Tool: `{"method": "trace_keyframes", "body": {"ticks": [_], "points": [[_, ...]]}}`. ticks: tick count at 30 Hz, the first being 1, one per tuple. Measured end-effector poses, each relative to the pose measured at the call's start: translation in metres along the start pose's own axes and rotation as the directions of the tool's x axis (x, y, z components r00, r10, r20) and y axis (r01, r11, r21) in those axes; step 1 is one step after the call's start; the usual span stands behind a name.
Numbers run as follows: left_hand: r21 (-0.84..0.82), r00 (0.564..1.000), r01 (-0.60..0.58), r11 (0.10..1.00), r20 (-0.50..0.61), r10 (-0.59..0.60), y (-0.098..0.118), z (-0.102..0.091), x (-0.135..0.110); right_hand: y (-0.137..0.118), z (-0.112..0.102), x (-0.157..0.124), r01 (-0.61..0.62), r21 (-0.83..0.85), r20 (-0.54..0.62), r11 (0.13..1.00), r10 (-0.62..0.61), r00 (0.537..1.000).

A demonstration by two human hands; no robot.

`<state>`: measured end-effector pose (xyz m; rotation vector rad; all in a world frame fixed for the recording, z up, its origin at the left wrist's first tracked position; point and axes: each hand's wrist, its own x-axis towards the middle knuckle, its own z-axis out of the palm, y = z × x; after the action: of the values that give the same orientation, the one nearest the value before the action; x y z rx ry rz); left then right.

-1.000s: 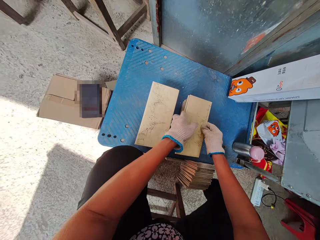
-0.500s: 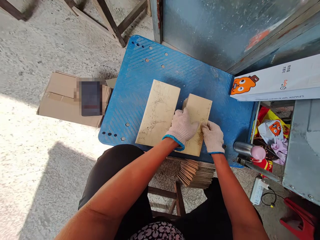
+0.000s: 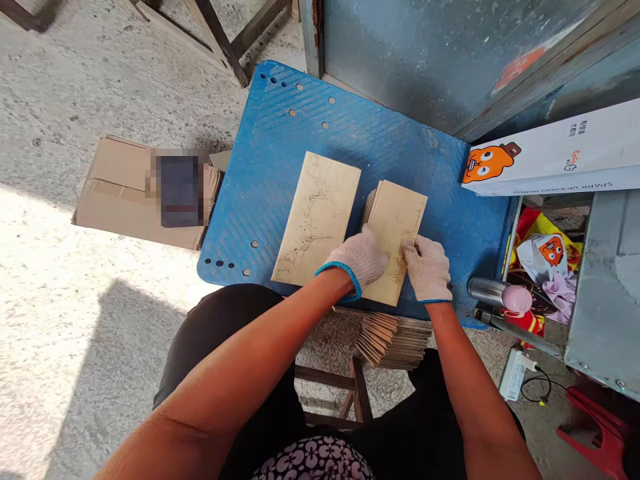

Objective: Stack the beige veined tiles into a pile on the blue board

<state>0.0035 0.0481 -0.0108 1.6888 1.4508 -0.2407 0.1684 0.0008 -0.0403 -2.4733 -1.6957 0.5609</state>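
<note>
A stack of thin pale boards lies on a blue tabletop, its layers fanned slightly along the left edge. My left hand, in a white knit glove with a blue cuff, grips the stack's left side, its thumb across the top board. At the stack's right edge my right hand, gloved alike, is closed with thumb and fingertips pinching the board edge. How many layers it pinches is hidden. To the left of the stack lies another pale board with dark speckled marks, apart from it.
More thin boards are stacked below the table's near edge, between my knees. A white printed box stands at the right, above a steel flask with a pink top. A cardboard box is on the floor at left.
My left hand has slid slightly down and left along the stack. My right hand keeps its pinch at the right edge. The view has shifted a little.
</note>
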Motion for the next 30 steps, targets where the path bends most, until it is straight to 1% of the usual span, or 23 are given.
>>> {"method": "trace_keyframes", "body": {"ticks": [3, 10, 13, 15, 21, 24, 27, 30], "points": [[-0.015, 0.999, -0.006, 1.0, 0.044, 0.007, -0.002, 0.004, -0.002, 0.001, 0.001, 0.001, -0.002, -0.006, 0.01, 1.0, 0.002, 1.0], [-0.069, 1.0, -0.007, 0.998, 0.017, 0.008, -0.003, 0.005, -0.004, 0.001, 0.0, 0.001, 0.008, 0.011, 0.015, 1.0, -0.009, 1.0], [-0.032, 0.999, 0.009, 0.999, 0.045, -0.008, -0.002, 0.005, -0.005, 0.002, -0.001, 0.002, 0.019, 0.01, 0.044, 1.0, -0.019, 0.999], [-0.008, 0.998, 0.009, 1.0, 0.058, -0.008, -0.002, 0.004, -0.006, 0.003, -0.001, 0.002, 0.015, 0.018, 0.043, 1.0, -0.016, 0.999], [0.022, 0.996, 0.016, 1.0, 0.091, -0.018, 0.001, 0.0, -0.008, 0.009, -0.002, -0.007, -0.027, 0.052, -0.071, 0.998, 0.03, 0.997], [0.052, 0.993, 0.027, 0.998, 0.114, -0.033, 0.003, -0.001, -0.01, 0.012, -0.008, -0.009, 0.013, 0.07, -0.15, 0.997, -0.002, 0.989], [0.062, 0.994, 0.041, 0.997, 0.102, -0.047, 0.004, -0.001, -0.011, 0.014, -0.017, -0.006, 0.07, 0.12, -0.239, 0.99, -0.04, 0.97], [0.06, 0.994, 0.033, 0.998, 0.098, -0.039, 0.003, 0.001, -0.01, 0.016, -0.022, -0.011, 0.113, 0.201, -0.272, 0.973, -0.056, 0.961]]}}
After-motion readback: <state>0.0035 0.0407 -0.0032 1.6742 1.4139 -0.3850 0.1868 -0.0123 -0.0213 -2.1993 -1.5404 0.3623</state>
